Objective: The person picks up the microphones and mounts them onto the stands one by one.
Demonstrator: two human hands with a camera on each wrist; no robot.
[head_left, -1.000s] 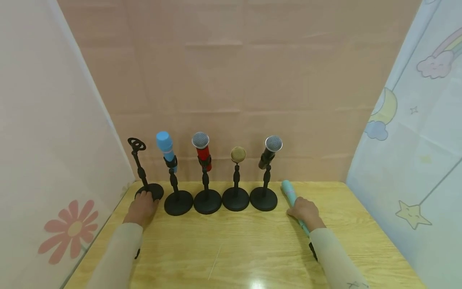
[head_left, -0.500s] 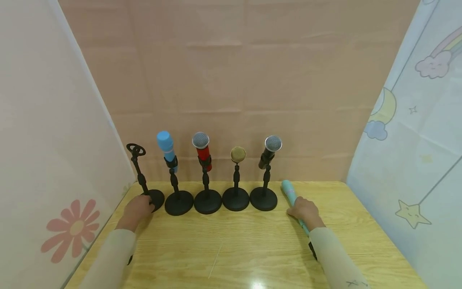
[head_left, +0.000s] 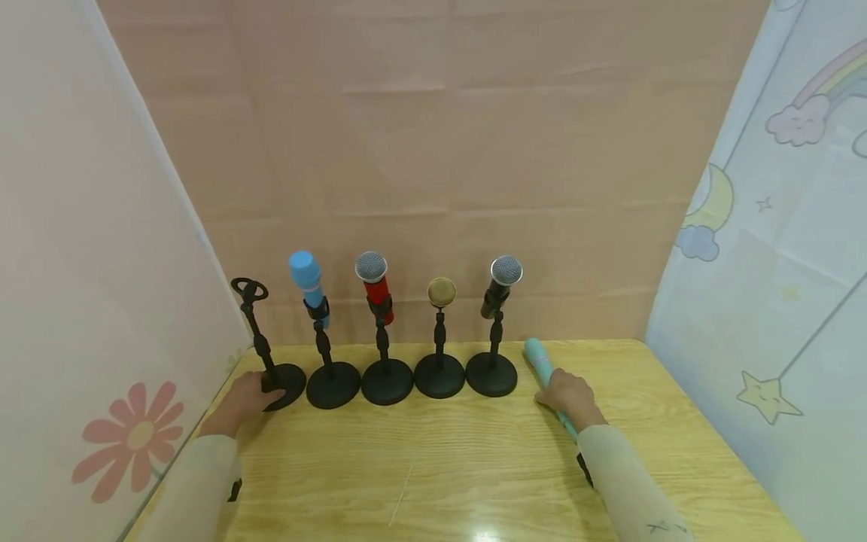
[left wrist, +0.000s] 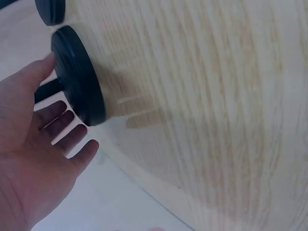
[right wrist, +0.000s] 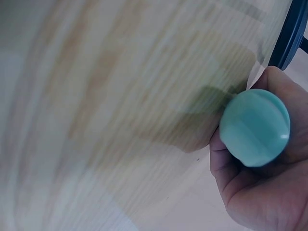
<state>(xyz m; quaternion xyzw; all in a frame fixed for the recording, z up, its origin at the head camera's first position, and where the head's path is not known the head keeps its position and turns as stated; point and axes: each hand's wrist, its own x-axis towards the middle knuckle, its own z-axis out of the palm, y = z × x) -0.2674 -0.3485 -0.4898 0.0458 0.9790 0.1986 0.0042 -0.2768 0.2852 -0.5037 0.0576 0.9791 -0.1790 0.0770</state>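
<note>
At the left end of the row is a black microphone stand (head_left: 260,342) with a bare ring clip on top. My left hand (head_left: 244,395) is at its foot, the pole passing between thumb and fingers. The left wrist view shows the thumb tip at the round base (left wrist: 79,77), and the fingers loosely extended and spread behind the pole. My right hand (head_left: 569,395) grips a turquoise microphone (head_left: 538,357) lying slanted on the table at the right. In the right wrist view, fingers and thumb wrap the microphone's round turquoise end (right wrist: 255,127).
Several stands in a row hold a blue microphone (head_left: 308,275), a red microphone (head_left: 375,290), a gold-headed microphone (head_left: 442,292) and a black microphone (head_left: 501,282). Their bases nearly touch. A brown backdrop (head_left: 406,165) closes off the wooden table (head_left: 406,467), with printed sheets at both sides.
The left stand's base has slid nearer, in line with the others. My left hand has moved from the base's front to the left, around the pole. The right hand keeps its hold.
</note>
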